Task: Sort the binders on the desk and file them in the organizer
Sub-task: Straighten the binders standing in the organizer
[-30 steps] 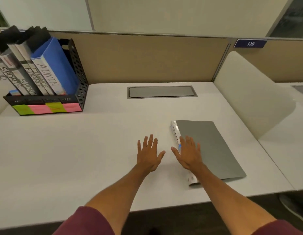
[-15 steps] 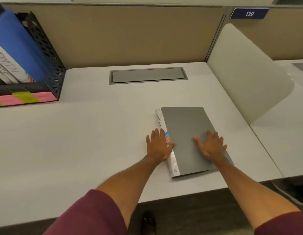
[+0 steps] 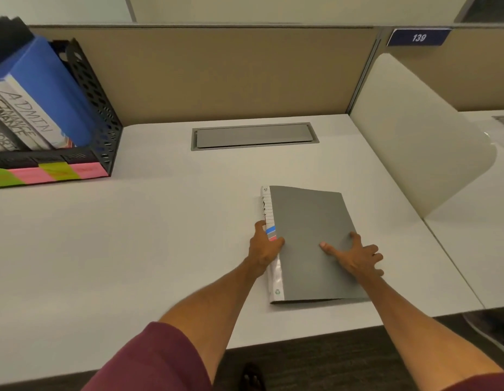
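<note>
Since half a second ago, the fingers (image 3: 260, 225) of our left hand (image 3: 265, 246) have curled round the white spine of the grey binder (image 3: 307, 218), where before they lay flat. The thumb is on top of the cover, so this hand now pinches the spine edge, in our judgement to lift it. Our right hand (image 3: 358, 256) has stayed on the cover, near its right edge. Its fingers (image 3: 355, 237) are spread and almost straight, and they hold nothing. They only press down, probably so that the binder does not slide while the other hand takes its grip.

We see the binder lying closed and flat on the counter (image 3: 160, 235), spine to the left, near the front edge. We cannot tell whether the spine side is already raised a little. The writing on the spine is too small to read.

Well apart, at the back left, stands the black organizer (image 3: 104, 136). Other binders lean in it with spines outward, among them a blue binder (image 3: 56, 88) marked ADMIN. Coloured labels (image 3: 56, 172) run along its front, presumably one for each slot. We think this is the last binder to file.
</note>
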A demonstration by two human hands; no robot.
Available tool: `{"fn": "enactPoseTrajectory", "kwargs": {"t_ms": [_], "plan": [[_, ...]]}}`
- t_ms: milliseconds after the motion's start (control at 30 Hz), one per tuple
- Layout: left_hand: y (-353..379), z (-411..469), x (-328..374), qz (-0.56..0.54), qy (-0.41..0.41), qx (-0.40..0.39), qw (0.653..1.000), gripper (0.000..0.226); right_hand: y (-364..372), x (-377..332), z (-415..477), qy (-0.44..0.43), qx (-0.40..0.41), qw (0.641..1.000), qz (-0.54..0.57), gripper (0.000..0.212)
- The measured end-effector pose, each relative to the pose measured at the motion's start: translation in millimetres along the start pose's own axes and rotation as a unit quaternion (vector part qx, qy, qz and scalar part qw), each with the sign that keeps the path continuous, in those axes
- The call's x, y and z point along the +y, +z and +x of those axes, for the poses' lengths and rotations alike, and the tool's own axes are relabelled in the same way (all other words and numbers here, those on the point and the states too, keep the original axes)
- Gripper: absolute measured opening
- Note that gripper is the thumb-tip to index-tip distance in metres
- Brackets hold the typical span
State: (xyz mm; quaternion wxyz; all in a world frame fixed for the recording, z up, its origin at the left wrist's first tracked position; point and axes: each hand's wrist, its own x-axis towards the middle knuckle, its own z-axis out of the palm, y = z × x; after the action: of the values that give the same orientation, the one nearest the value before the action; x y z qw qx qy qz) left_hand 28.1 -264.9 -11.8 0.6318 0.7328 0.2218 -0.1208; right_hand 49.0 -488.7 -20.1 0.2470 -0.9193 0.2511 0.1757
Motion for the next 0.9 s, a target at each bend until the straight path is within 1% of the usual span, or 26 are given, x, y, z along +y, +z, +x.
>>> {"fn": "enactPoseTrajectory", "kwargs": {"t_ms": [67, 167, 300, 367, 433, 467, 633, 700, 767, 900], "plan": [[-15.7, 2.6, 0.7, -0.054, -0.026, 0.015, 0.998, 0.060, 5.0, -4.1, -5.7, 0.017, -0.008, 0.999, 0.046, 0.115], [-40.4, 4.1, 3.2, -0.100, -0.036, 0.030, 0.994, 0.065, 13.0, -14.4, -15.3, 0.024, -0.021, 0.993, 0.110, 0.118], [-83.4, -2.4, 12.8, -0.161, -0.048, 0.033, 0.985, 0.071, 26.5, -41.7, -32.0, -0.005, -0.022, 0.986, 0.166, 0.112], [-111.8, -6.5, 18.8, -0.190, -0.045, 0.011, 0.981, 0.067, 31.3, -61.6, -40.5, -0.033, -0.016, 0.983, 0.177, 0.108], [-142.2, -10.8, 25.0, -0.194, -0.023, -0.029, 0.980, 0.054, 35.7, -85.0, -50.7, -0.064, -0.013, 0.981, 0.180, 0.103], [-157.1, -14.6, 29.2, -0.202, -0.010, -0.042, 0.978, 0.052, 38.7, -97.3, -57.7, -0.080, -0.017, 0.980, 0.182, 0.100], [-228.2, -30.1, 42.2, -0.286, 0.027, -0.064, 0.956, 0.058, 58.7, -162.0, -98.0, -0.154, -0.032, 0.970, 0.183, 0.090], [-257.7, -34.9, 43.6, -0.283, 0.054, -0.060, 0.956, 0.062, 69.0, -186.2, -115.0, -0.176, -0.042, 0.969, 0.169, 0.087], [-286.5, -40.1, 48.3, -0.269, 0.078, -0.041, 0.959, 0.065, 80.8, -209.7, -132.7, -0.193, -0.053, 0.967, 0.157, 0.084], [-338.0, -48.2, 61.2, -0.272, 0.122, -0.008, 0.955, 0.068, 105.1, -271.4, -177.2, -0.247, -0.044, 0.955, 0.158, 0.077]]}}
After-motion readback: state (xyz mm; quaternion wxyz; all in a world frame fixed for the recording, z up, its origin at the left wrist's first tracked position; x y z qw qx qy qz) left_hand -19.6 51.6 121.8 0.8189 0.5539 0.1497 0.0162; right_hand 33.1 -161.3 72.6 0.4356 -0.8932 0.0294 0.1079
